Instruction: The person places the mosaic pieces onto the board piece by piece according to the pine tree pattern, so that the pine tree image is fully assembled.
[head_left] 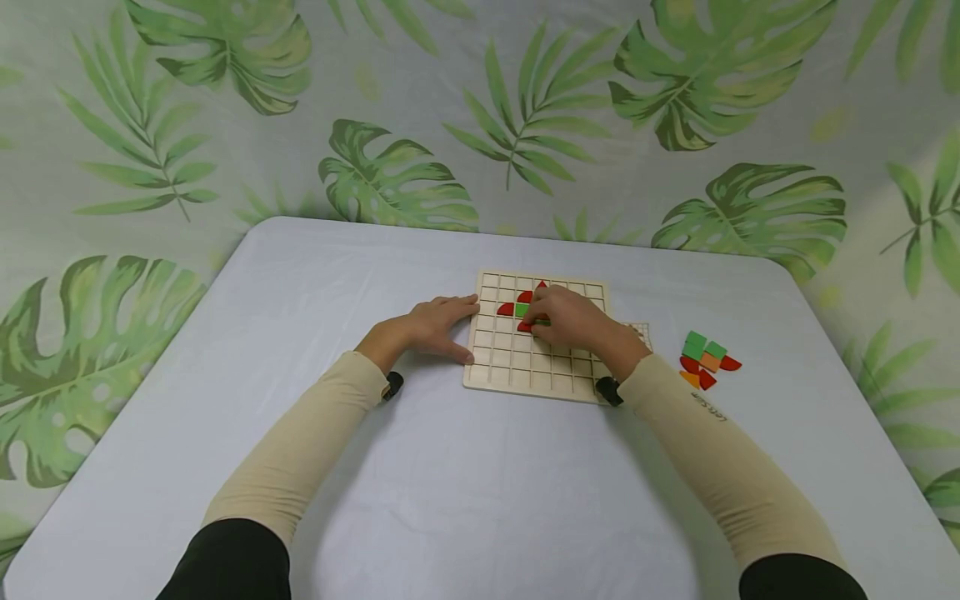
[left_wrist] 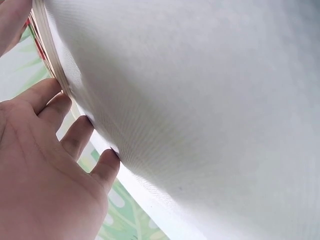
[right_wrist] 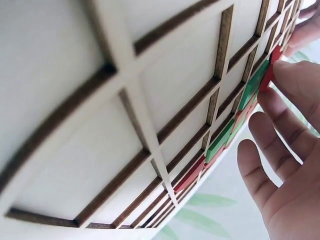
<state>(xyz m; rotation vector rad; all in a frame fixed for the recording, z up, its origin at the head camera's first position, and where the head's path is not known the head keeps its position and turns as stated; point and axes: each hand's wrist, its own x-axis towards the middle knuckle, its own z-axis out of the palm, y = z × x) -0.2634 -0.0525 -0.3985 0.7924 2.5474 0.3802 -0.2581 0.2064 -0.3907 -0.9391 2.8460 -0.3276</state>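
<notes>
A pale wooden grid board [head_left: 498, 364] lies on the table, with red and green flat pieces set in its cells. My left hand [head_left: 435, 327] rests at the board's left edge, thumb spread from the fingers. In the left wrist view its fingertips [left_wrist: 50, 89] touch that edge and the cloth. My right hand [head_left: 572, 320] is over the board's middle and covers part of the pieces. The right wrist view shows its thumb and forefinger pinching a red piece [right_wrist: 268, 75] beside a green square [right_wrist: 255, 84]. This red piece sits at the grid, tilted.
Right of the board, past my right wrist, lies a loose group of green, red and orange pieces [head_left: 695, 344]. A smaller gridded card [head_left: 641, 330] shows partly behind the right wrist. White cloth [head_left: 480, 500] covers the table; a leaf-patterned backdrop [head_left: 525, 125] hangs behind.
</notes>
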